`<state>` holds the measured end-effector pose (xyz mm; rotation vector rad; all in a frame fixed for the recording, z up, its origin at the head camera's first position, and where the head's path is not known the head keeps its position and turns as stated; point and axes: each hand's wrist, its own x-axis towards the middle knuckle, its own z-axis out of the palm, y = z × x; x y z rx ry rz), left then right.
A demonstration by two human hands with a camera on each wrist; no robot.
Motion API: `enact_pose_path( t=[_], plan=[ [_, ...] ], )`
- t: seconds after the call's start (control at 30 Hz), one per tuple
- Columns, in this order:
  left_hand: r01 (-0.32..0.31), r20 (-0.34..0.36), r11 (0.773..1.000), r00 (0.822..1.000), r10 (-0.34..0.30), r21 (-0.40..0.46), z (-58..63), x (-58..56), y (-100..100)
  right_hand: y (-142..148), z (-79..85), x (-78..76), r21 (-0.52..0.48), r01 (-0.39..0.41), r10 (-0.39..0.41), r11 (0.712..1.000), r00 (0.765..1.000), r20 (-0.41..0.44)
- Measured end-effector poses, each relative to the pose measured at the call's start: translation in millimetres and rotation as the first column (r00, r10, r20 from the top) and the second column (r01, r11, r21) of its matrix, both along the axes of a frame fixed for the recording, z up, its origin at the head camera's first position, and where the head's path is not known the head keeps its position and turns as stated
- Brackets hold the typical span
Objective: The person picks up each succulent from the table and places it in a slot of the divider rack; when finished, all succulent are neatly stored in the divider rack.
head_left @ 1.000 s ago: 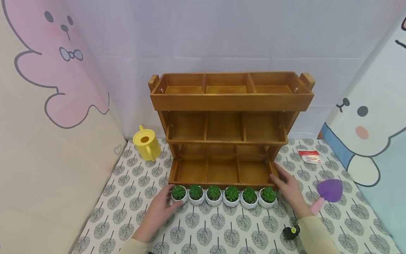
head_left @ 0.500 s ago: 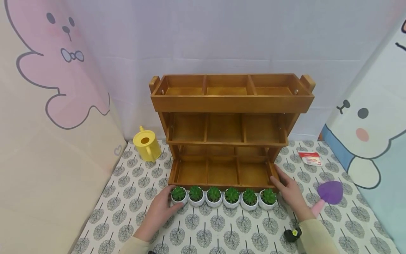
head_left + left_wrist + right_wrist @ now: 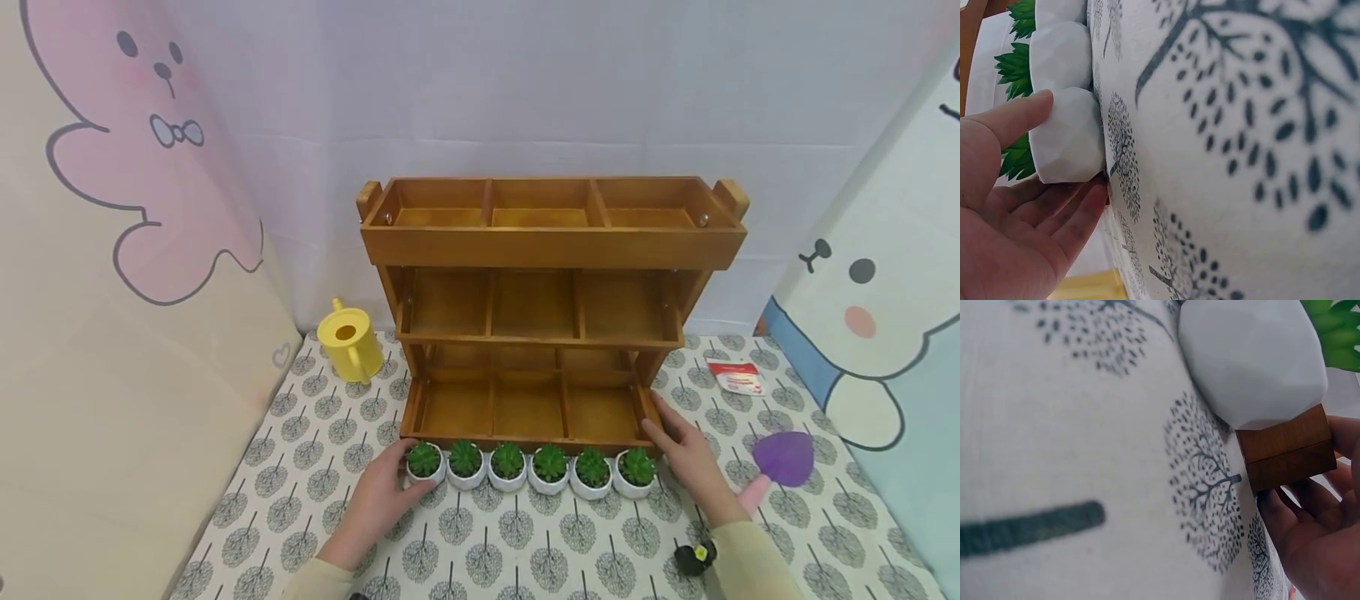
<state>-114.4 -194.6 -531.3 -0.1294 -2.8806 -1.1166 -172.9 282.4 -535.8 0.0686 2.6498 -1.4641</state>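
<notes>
Several small succulents in white faceted pots stand in a row along the front of a brown three-tier wooden shelf (image 3: pixel 551 248). My left hand (image 3: pixel 377 498) holds the leftmost potted succulent (image 3: pixel 425 461). In the left wrist view its thumb lies on the white pot (image 3: pixel 1067 140), and the fingers reach round the pot's outer side at the cloth. My right hand (image 3: pixel 692 457) grips the front right corner of the shelf's lowest tray, thumb over the side board and fingers along the outside. The right wrist view shows the wooden corner (image 3: pixel 1291 450) between thumb and fingers, beside the rightmost pot (image 3: pixel 1250 359).
A yellow watering can (image 3: pixel 350 342) stands left of the shelf. To the right lie a red-and-white packet (image 3: pixel 737 377) and a purple shovel (image 3: pixel 783 458) with a pink handle. A small black object with a yellow flower (image 3: pixel 695 557) is beside the right sleeve.
The whole head view has shifted slightly right and down. Both hands keep their places on the pot and the shelf corner.
</notes>
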Motion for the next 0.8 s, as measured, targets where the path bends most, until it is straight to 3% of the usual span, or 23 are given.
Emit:
enact_pose_path(
  t=[0.5,0.8],
  plan=[
    [0.000,-0.024,1.000,1.000,0.000,-0.008,0.4,3.8,-2.9,1.4,0.3,-0.1,-0.032,-0.006,0.007,0.999,1.000,0.023],
    [-0.009,-0.063,0.999,0.998,0.013,0.048,16.5,2.0,-3.7,1.2,1.1,1.5,-0.042,-0.007,0.009,0.999,0.999,0.041]
  ],
)
